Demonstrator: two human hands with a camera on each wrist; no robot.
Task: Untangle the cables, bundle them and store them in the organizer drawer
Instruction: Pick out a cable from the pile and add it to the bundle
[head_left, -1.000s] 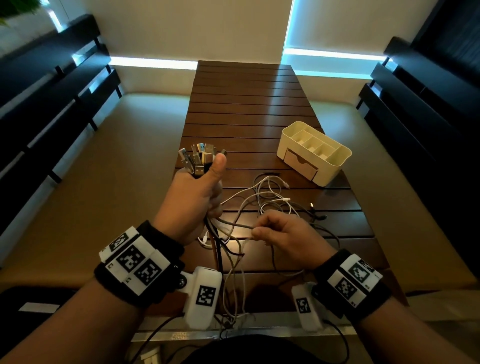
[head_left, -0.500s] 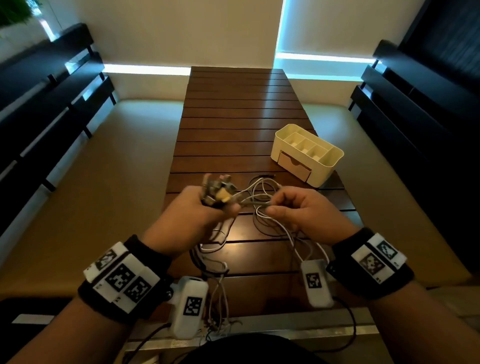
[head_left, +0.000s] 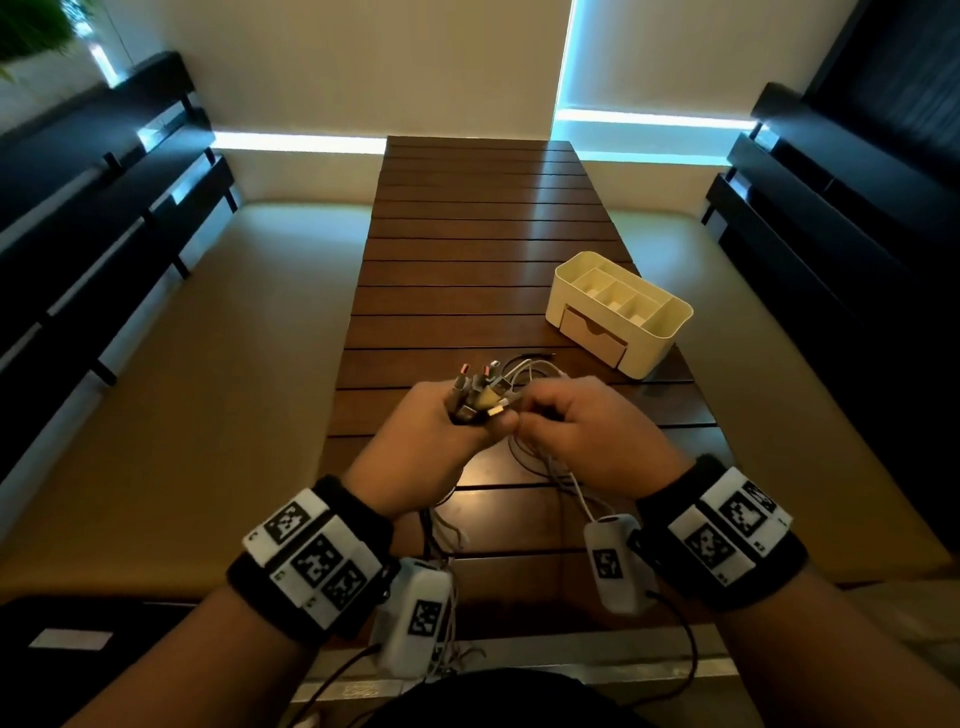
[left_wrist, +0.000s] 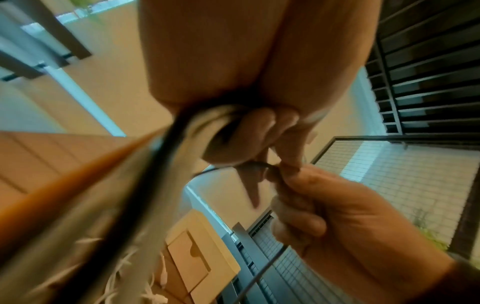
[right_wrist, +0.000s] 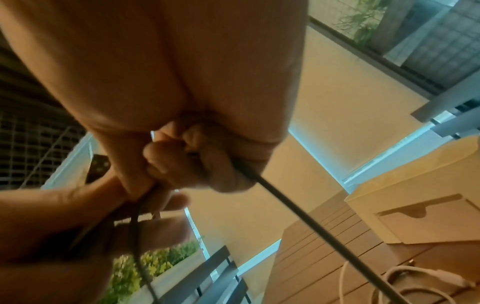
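My left hand (head_left: 447, 431) grips a bunch of cable plugs (head_left: 475, 389) that stick up out of its fist above the wooden table (head_left: 467, 234). White and dark cables (head_left: 550, 467) hang from both hands down to the table's near edge. My right hand (head_left: 566, 421), touching the left, pinches a dark cable (right_wrist: 272, 195) that runs taut from its curled fingers. The left wrist view shows the fist round the cable bundle (left_wrist: 166, 148), with the right hand (left_wrist: 324, 205) just below it. The cream organizer (head_left: 618, 312), its front drawer (head_left: 595, 335) closed, stands to the right.
Beige cushioned benches (head_left: 182, 389) run along both sides of the table, with dark slatted backrests (head_left: 78, 218) behind them. White cable loops (right_wrist: 415, 288) lie on the table near the organizer. The table's far half holds nothing.
My left hand has come down and forward with the plug bunch. The right hand has risen from the table and moved left until it meets the left hand.
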